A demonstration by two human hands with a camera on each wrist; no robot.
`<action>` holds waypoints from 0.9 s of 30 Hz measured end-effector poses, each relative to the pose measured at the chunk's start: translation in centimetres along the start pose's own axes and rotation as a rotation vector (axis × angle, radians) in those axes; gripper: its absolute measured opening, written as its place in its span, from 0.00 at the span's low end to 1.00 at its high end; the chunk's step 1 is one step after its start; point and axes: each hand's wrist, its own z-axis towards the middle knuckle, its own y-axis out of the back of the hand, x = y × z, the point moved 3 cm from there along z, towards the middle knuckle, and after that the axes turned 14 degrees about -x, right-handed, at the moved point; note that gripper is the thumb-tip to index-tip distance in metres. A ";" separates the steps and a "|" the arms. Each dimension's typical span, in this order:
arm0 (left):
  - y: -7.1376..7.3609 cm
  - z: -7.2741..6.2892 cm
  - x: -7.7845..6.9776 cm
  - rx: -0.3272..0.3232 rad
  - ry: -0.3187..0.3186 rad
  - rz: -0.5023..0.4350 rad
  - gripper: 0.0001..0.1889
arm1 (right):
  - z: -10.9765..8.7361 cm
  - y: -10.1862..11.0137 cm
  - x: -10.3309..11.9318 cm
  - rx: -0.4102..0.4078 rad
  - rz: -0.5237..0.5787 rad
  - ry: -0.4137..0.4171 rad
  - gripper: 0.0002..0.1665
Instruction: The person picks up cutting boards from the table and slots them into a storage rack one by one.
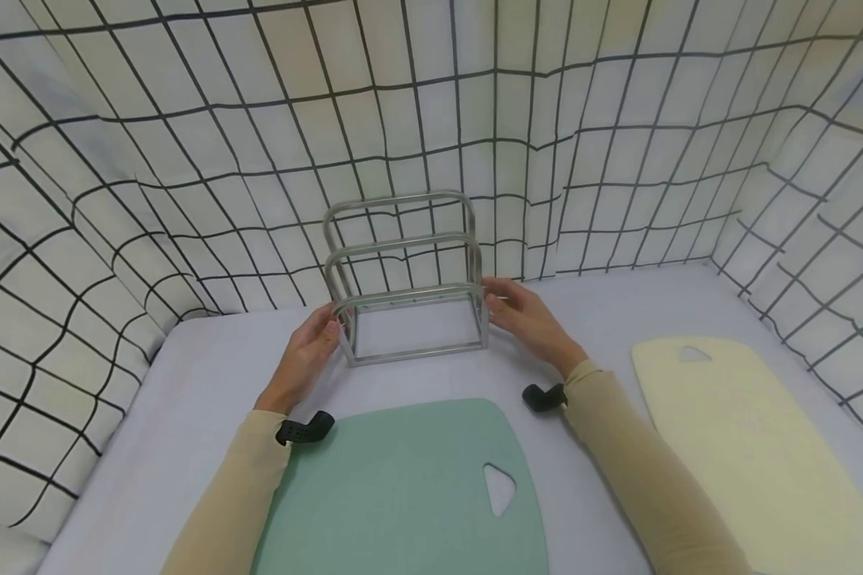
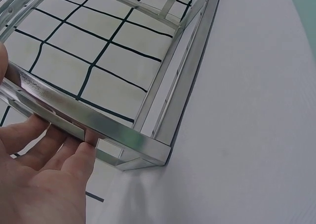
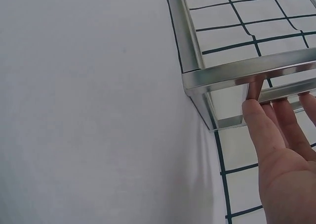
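A silvery metal rack (image 1: 417, 354) with three rounded hoops stands upright on the white surface, at the back middle in the head view. My left hand (image 1: 305, 347) grips its left side; in the left wrist view the fingers bend behind the front upright (image 2: 123, 134), the thumb tip just showing at the edge. On the opposite side my right hand (image 1: 530, 323) holds the rack low down. Its fingers (image 3: 256, 117) reach behind the right upright in the right wrist view, where the thumb is out of sight. A green cutting board (image 1: 403, 479) lies flat between my forearms.
To the right, a pale yellow cutting board (image 1: 748, 431) with a handle hole lies flat. White cloth with a dark grid (image 1: 518, 184) hangs close behind the rack and along both sides. A black wrist device (image 1: 305, 431) is on each wrist.
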 end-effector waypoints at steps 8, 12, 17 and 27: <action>-0.3 -0.1 0.1 0.005 0.004 0.025 0.32 | -0.3 0.5 -0.1 -0.001 -0.006 0.004 0.36; -0.6 0.0 0.0 0.007 0.002 0.026 0.32 | -0.3 0.7 -0.1 0.000 -0.001 0.000 0.35; -0.8 -0.1 -0.1 0.010 0.010 0.034 0.32 | -0.4 1.0 -0.2 0.004 0.008 0.012 0.35; -1.2 -0.1 -0.1 0.020 0.009 0.050 0.32 | -0.8 1.5 -0.3 0.000 -0.012 0.016 0.32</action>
